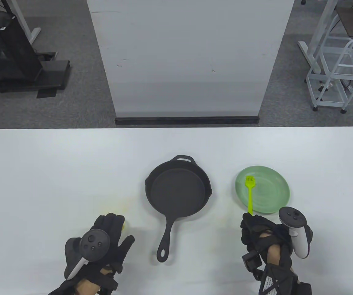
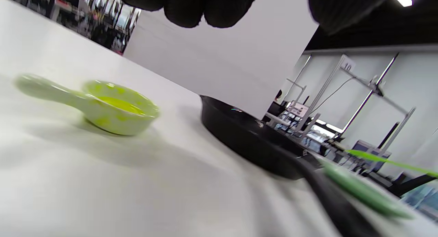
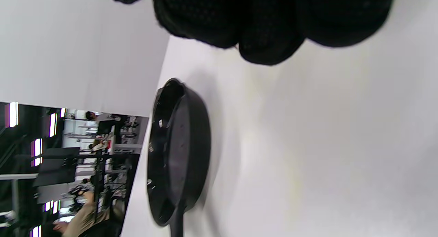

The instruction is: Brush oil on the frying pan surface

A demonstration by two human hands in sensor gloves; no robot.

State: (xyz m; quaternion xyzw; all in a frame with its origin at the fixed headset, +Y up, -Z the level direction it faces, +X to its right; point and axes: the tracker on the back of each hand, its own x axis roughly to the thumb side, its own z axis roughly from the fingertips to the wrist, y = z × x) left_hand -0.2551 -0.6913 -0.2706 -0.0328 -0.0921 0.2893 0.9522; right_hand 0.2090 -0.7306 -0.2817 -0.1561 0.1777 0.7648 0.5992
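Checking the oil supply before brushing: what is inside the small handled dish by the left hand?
The small dish holds a shallow pool of yellow-green liquid, seen from the left wrist. In the table view the left hand covers nearly all of it.

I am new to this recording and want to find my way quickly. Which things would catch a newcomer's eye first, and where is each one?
The black frying pan sits mid-table, its handle pointing toward the person. To its right a bright yellow-green brush lies across a green plate, its handle end at the right hand. The left wrist view shows a small handled dish of yellow oil on the table near the left hand.
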